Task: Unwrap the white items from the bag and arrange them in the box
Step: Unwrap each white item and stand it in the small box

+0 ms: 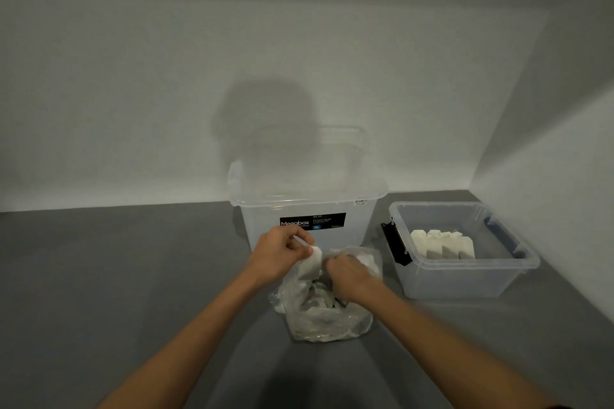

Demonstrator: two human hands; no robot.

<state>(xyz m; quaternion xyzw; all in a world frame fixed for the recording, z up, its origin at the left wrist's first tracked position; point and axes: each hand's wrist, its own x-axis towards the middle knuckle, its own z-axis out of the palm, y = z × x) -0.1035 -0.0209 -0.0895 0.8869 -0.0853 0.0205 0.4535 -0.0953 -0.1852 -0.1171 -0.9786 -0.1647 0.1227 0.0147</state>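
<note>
I see the white item (311,265) pinched between the thumb and curled fingers of the left hand (281,251), just above the mouth of the clear bag (319,319). The right hand (347,277) sits just right of those fingers. Its own fingers curl down into the bag's mouth, and I cannot tell what they hold. Well apart to the right of them, the open box (465,279) holds a row of white items (443,244) standing upright. Just beyond the left fingertips stands a lidded box (358,226) on the grey surface (133,276).
</note>
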